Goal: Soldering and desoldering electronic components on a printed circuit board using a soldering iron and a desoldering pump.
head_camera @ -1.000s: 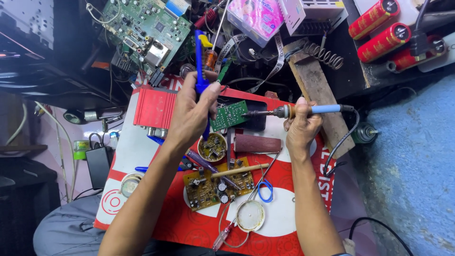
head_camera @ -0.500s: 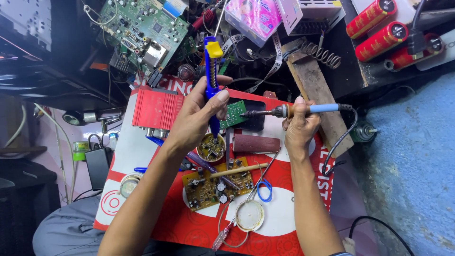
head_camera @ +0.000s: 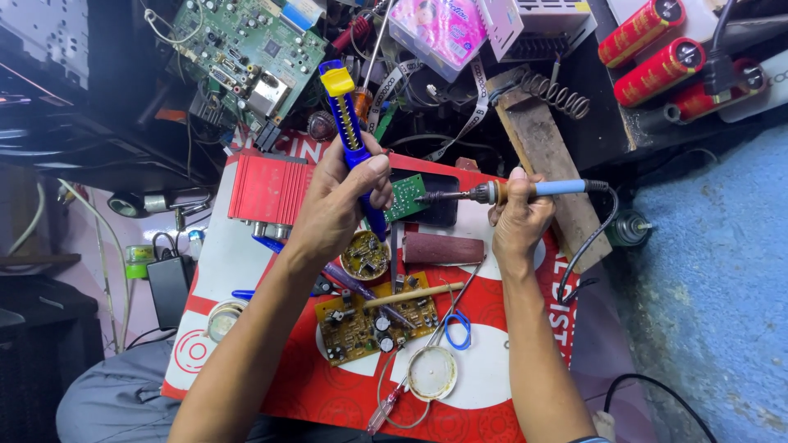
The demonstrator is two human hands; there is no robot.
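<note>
My left hand (head_camera: 341,205) grips a blue desoldering pump (head_camera: 351,135) with a yellow plunger top, held upright and tilted, its tip down beside a small green circuit board (head_camera: 405,195). My right hand (head_camera: 517,215) holds a soldering iron (head_camera: 509,192) with a blue handle, lying level, its metal tip pointing left at the green board. The board rests against a black block on the red and white work board (head_camera: 509,361). Below my left hand sit a round coil part (head_camera: 365,256) and a brown circuit board (head_camera: 369,316).
A red finned metal case (head_camera: 267,193) lies left of my hand. A large green circuit board (head_camera: 246,45), cables, a spring and red cylinders (head_camera: 657,53) crowd the back. A wooden plank (head_camera: 546,164), a dark red block (head_camera: 443,248), blue-handled scissors (head_camera: 455,324) and a round tin (head_camera: 432,373) lie nearby.
My left hand has lifted the desoldering pump more upright and shifted its grip, thumb now on the body. The soldering iron stays pointed at the green board.
</note>
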